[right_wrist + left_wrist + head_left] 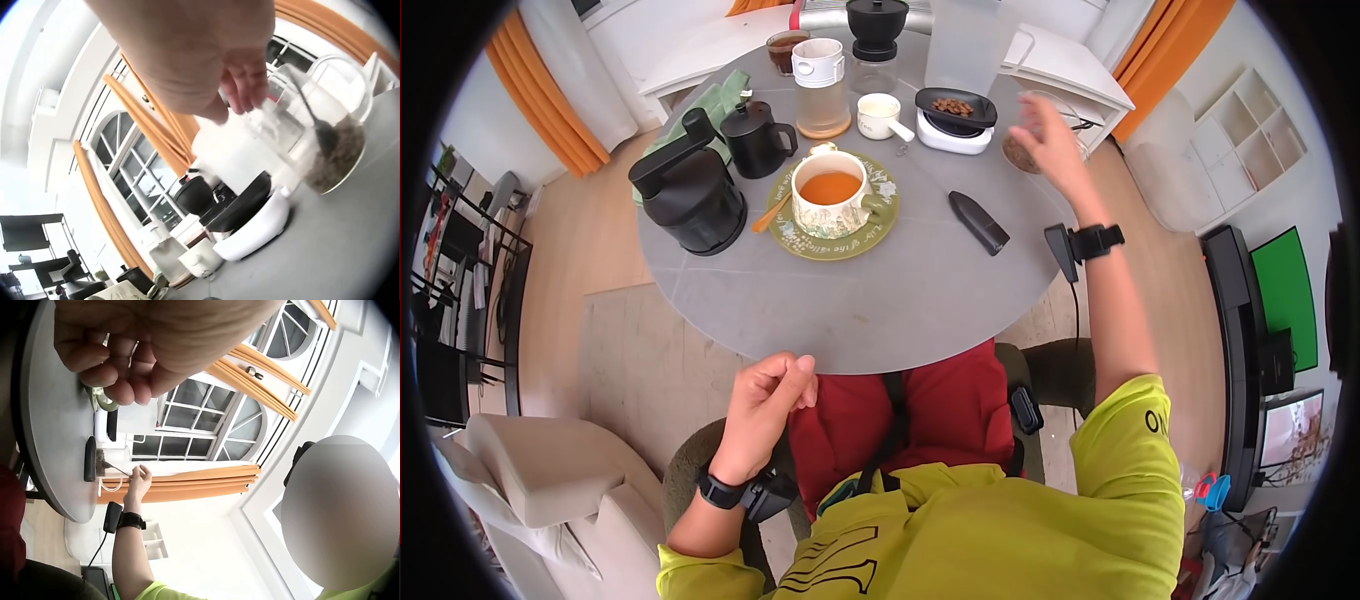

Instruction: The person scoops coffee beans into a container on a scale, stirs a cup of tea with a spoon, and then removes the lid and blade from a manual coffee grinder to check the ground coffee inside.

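My right hand (1052, 148) reaches over the far right of the table, blurred, fingers spread from the thumb. Just beside those fingers stands a clear glass jug (353, 147) with brown granular contents and a dark spoon (324, 134) leaning inside. In the right wrist view the fingertips (249, 100) are apart from the spoon's handle. Left of the jug, a black dish (982, 117) of brown beans sits on a white scale (955, 143). My left hand (766, 405) hangs at the table's near edge, fingers loosely curled around nothing.
A cup (828, 212) of orange-brown liquid rests on a green plate (825, 247) with a wooden spoon (771, 214). A black kettle (692, 205) and black pot (752, 140) stand left. A long black object (978, 222) lies right. Behind are a carafe (822, 107), white small pot (878, 116) and grinder (875, 35).
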Demonstrator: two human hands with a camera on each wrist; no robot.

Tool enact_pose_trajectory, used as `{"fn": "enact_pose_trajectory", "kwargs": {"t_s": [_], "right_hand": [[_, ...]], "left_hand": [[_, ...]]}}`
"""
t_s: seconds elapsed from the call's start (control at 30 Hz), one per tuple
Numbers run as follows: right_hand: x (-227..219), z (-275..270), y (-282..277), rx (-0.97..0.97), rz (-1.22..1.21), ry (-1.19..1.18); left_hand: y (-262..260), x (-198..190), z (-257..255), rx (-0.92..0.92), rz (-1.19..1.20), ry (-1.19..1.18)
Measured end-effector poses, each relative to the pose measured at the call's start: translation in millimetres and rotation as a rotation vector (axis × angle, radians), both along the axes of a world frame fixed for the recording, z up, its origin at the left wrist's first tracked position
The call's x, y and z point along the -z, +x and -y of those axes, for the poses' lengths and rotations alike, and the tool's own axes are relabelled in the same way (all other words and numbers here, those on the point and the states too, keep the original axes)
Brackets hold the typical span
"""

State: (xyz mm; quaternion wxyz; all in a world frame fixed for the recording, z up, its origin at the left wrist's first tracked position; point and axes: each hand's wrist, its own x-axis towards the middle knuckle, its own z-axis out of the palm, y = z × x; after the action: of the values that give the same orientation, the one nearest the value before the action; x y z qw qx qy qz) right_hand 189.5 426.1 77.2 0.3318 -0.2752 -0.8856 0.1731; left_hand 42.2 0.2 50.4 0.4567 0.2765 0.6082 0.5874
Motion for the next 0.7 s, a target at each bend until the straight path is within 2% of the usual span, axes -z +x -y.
{"fn": "enact_pose_trajectory", "kwargs": {"t_s": [0.03,0.1,0.2,0.3,0.4,0.63,0.7], "right_hand": [[1,-4,-8,-0.005,0.000,-0.001],[5,-16,-26,-0.100,0.219,-0.010],[6,-35,-44,-0.088,0.305,-0.081],[6,-45,-56,-0.072,0.400,-0.050],[0,-38,-65,-0.048,0.448,-0.161],[2,-44,-76,-0.070,0.487,-0.113],[-1,-40,-75,-0.074,0.437,-0.166]], "left_hand": [[0,-1,1,-0.002,-0.002,-0.010],[-1,-2,1,-0.013,-0.004,-0.005],[-1,-3,1,-0.026,-0.007,0.014],[-1,-2,1,-0.029,-0.007,0.030],[-2,1,1,-0.030,0.004,0.035],[-5,6,0,-0.027,0.041,0.032],[-5,8,0,-0.026,0.042,0.024]]}}
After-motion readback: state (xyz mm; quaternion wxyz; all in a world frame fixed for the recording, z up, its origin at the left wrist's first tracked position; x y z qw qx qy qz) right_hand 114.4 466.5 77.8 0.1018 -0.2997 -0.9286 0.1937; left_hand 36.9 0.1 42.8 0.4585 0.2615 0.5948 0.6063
